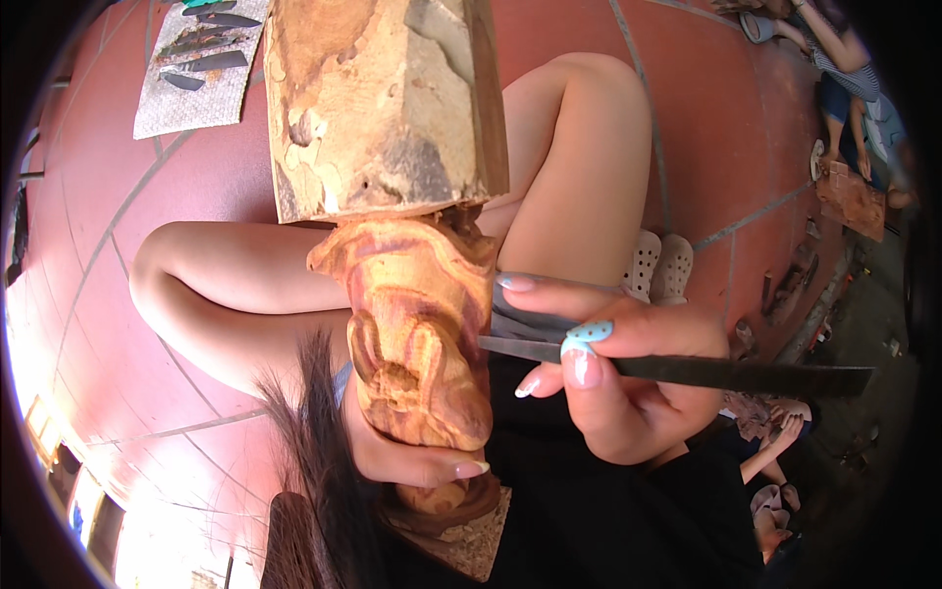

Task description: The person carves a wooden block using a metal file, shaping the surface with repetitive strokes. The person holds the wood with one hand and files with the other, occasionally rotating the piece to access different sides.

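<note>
A carved wooden figure (417,363) with orange-brown grain stands before me, its flowing shapes cut in relief. Above it the same piece widens into a rough, pale wood block (378,118). My left hand (407,459) wraps round the lower part of the carving; the thumb shows across its front and the other fingers are hidden behind. Between thumb and fingers my right hand (628,363) pinches a long, dark metal chisel (746,375). Its narrow tip meets the right side of the carving, though whether it bites into the wood I cannot tell.
On the red tiled floor (211,187), a white cloth (186,110) holds several dark blades. My bent legs lie around the wood. Light perforated clogs (657,267) sit beyond my right knee. Other people (849,83) sit along the right, near a reddish wooden piece (852,201).
</note>
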{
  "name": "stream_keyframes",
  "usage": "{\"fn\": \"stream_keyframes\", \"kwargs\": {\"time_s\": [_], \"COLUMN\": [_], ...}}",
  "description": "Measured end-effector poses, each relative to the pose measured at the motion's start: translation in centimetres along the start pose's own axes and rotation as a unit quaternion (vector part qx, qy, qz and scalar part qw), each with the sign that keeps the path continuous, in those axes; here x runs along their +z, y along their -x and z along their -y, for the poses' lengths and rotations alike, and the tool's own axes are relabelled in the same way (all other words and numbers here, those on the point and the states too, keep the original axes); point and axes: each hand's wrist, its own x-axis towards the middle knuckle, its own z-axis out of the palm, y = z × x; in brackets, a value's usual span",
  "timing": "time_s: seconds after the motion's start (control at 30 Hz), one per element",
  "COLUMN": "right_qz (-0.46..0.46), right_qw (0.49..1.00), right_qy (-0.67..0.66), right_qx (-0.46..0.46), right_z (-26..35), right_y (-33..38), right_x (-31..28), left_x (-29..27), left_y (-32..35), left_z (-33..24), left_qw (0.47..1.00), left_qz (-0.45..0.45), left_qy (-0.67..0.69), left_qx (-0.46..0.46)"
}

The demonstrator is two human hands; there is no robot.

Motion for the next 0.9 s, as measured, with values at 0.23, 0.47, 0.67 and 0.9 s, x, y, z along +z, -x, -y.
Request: {"fn": "stream_keyframes", "kwargs": {"time_s": [0.23,0.47,0.67,0.9], "right_qz": [0.086,0.125,0.032,-0.017], "right_qw": [0.989,0.979,0.999,0.997], "right_qy": [0.097,0.121,0.004,0.037], "right_qx": [-0.065,-0.105,-0.004,-0.071], "right_z": [0.4,0.1,-0.1,0.8], "right_y": [-0.4,-0.9,-0.1,-0.3], "right_x": [-0.4,-0.3,0.1,-1.3], "left_x": [0.0,-0.4,0.0,0.7], "left_y": [0.4,0.3,0.9,1.0], "left_z": [0.4,0.0,0.6,-0.5], "left_qw": [1.000,1.000,1.000,0.999], "left_qz": [0.002,0.010,-0.010,0.002], "left_qy": [-0.006,-0.002,0.000,-0.033], "left_qx": [0.007,0.003,0.011,0.016]}}
